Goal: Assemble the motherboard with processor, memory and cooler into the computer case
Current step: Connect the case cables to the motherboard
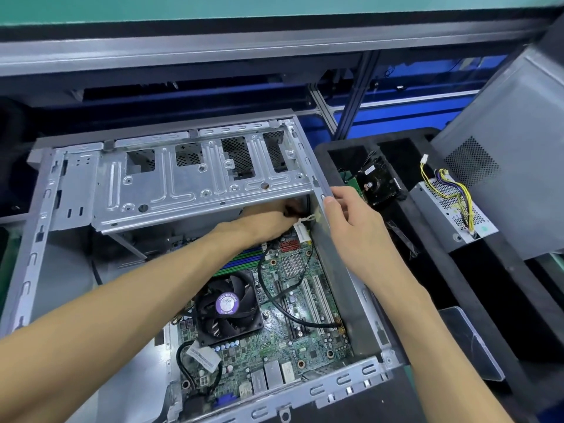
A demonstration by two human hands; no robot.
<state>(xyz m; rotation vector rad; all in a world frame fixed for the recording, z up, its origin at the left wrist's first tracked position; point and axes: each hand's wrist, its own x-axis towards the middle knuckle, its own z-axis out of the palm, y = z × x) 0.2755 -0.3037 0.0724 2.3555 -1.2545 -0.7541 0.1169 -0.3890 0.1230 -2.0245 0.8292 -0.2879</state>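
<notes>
Computer case (pixel 36 239) lying open on the counter, open side up, drive-bay bracket (pixel 195 178) spanning the far half. Motherboard (pixel 305 346) seated flat inside the case, toward its right wall and near edge. Cooler (pixel 227 306) mounted on the board left of centre, black fan with a purple hub label facing up. Memory slots (pixel 238 261) visible as blue and green strips just beyond the cooler, partly hidden by the left forearm. Small finned heatsink (pixel 292 265) right of the slots; white expansion slots (pixel 317 300) nearer the right wall. Black cable (pixel 265 288) looping across the board from the far right corner to a connector near the right wall. Left hand (pixel 268 221) reaching under the bracket into the far right corner of the case, fingers curled at a white connector (pixel 306 220); grip mostly hidden by the bracket, so cannot tell whether clamped on it. Right hand (pixel 351 227) resting on the top edge of the right case wall, thumb and fingers curled over the rim. Right of the case, a black tray (pixel 457 270) holding a hard drive (pixel 378 184); power supply (pixel 451 209) with yellow and purple wires further right, beside a grey case panel (pixel 518 148).
</notes>
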